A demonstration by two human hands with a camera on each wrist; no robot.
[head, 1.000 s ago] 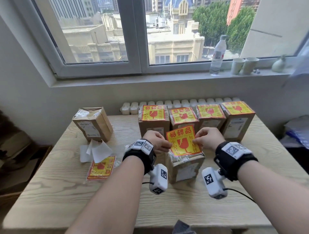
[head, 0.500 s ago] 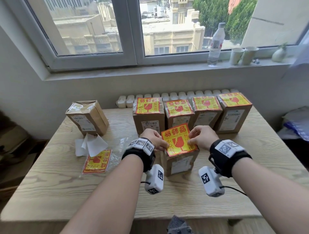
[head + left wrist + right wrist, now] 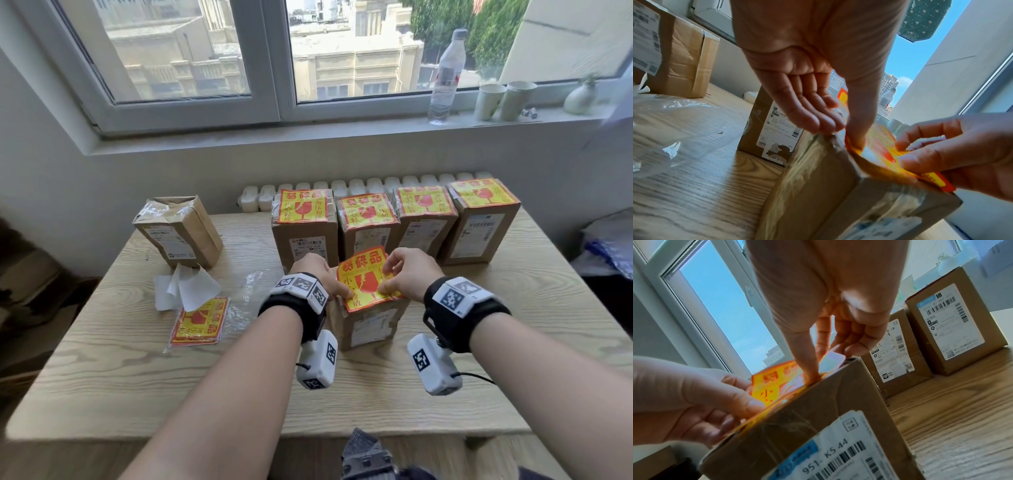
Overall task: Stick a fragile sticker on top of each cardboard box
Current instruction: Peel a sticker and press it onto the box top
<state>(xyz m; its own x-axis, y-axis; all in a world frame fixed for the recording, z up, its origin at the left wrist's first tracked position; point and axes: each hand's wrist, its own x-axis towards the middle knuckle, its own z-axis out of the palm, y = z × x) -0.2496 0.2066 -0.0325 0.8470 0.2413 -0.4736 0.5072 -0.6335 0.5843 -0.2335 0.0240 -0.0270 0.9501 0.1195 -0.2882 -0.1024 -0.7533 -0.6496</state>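
A yellow and red fragile sticker [image 3: 366, 279] lies tilted over the top of a brown cardboard box [image 3: 371, 325] at the middle of the wooden table [image 3: 239, 394]. My left hand [image 3: 337, 291] pinches the sticker's left edge, thumb on top [image 3: 856, 139]. On the other side my right hand [image 3: 387, 281] pinches the right edge, and there a corner is curled up, white underside showing [image 3: 831, 361]. The near edge touches the box top [image 3: 807, 418]; the far part stands off it. Four boxes in the back row [image 3: 394, 226] carry stickers. One bare box [image 3: 178, 229] stands at the back left.
A stack of stickers [image 3: 200, 320], white backing papers [image 3: 185, 287] and clear wrap [image 3: 246, 298] lie left of my hands. A radiator [image 3: 363, 185] runs behind the table. On the window sill stand a bottle [image 3: 445, 75] and two cups [image 3: 503, 99].
Both hands have brought the sticker down from a raised, tilted hold onto the top of the middle box. My head has tipped a little, shifting the view.
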